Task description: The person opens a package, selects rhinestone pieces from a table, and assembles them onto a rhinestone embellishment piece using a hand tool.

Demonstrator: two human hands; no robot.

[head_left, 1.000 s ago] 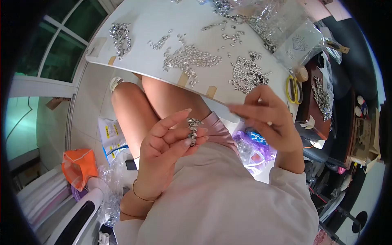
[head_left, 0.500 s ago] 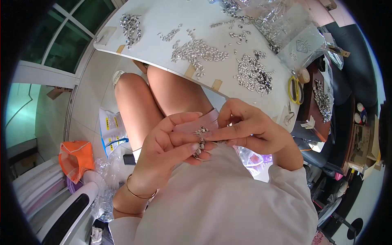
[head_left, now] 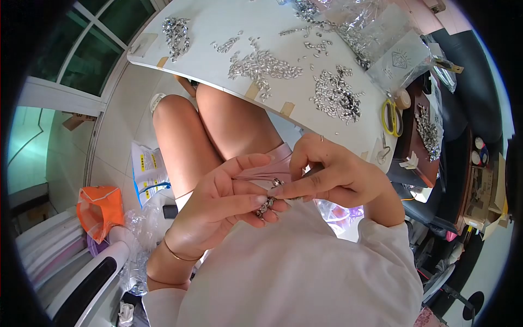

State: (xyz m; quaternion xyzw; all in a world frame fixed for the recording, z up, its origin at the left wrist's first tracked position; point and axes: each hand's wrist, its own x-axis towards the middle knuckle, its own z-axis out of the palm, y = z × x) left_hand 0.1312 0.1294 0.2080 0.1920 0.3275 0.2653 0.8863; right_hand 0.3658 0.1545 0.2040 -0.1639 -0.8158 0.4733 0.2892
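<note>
A short strand of silvery stones [head_left: 265,208] lies across the fingers of my left hand [head_left: 226,197], pinched under its thumb above my lap. My right hand [head_left: 332,177] touches the strand's upper end with its fingertips, its other fingers curled in. Whether a separate small piece sits between those right fingertips is hidden. Beyond my hands, loose silvery stones lie in piles on the white table [head_left: 212,71]: one pile [head_left: 338,95] at the right, a wider one [head_left: 264,68] in the middle and another [head_left: 176,38] at the left.
Yellow-handled scissors [head_left: 391,117] lie at the table's right edge beside a tape roll [head_left: 403,100]. Clear plastic bags [head_left: 400,62] cover the far right corner. A brown side table [head_left: 417,147] bears more stones. An orange bag [head_left: 101,212] stands on the floor at left.
My right hand has come down and left from near the table edge to the strand in my left hand. My left hand has moved slightly lower, and the view has shifted a little.
</note>
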